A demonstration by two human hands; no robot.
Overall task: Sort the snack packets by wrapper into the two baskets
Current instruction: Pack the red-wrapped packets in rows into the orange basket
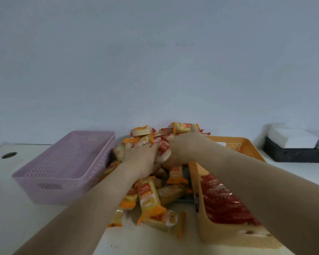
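Observation:
A heap of snack packets (151, 192), some orange-yellow and some red-white, lies on the table between two baskets. The pink basket (63, 173) on the left holds nothing I can see. The orange basket (236, 146) on the right has red packets (226, 205) laid in it. My left hand (140, 155) rests on top of the heap with its fingers spread over packets. My right hand (182, 146) is curled around a clump of red-white packets (163, 150), and an orange-yellow packet (182, 127) sticks up at its fingertips. The image is motion-blurred.
A dark box (295, 153) with white paper on it stands at the far right. A round cable hole (9, 155) is in the tabletop at the far left. A plain wall rises just behind the heap.

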